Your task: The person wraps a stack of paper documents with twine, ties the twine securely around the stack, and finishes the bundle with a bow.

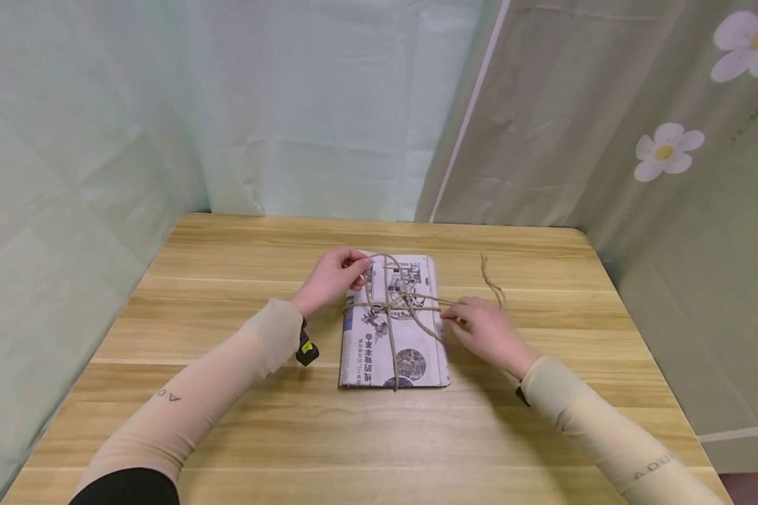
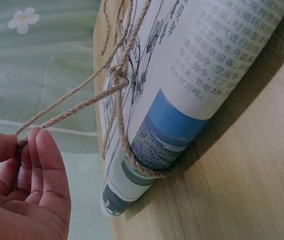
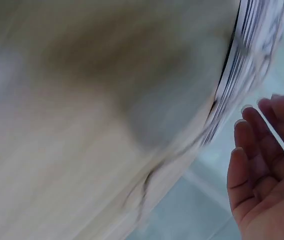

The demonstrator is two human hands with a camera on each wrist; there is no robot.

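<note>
A folded newspaper stack (image 1: 410, 333) lies flat on the table, bound crosswise with brown twine (image 2: 82, 105) that is knotted near its middle. At the stack's upper left, my left hand (image 1: 331, 280) pinches a loop of the twine between thumb and fingers, and in the left wrist view the loop is pulled up off the paper. My right hand (image 1: 483, 330) is by the stack's right edge, close to the twine strands. In the right wrist view its fingers (image 3: 247, 135) are loosely bent, with a gap to the thumb and no twine seen between them.
Beyond the right hand, a loose twine end (image 1: 494, 286) trails on the wooden table (image 1: 303, 435). Pale curtains (image 1: 328, 105) hang along the table's back and sides. A small black device (image 1: 306, 349) is strapped at the left wrist.
</note>
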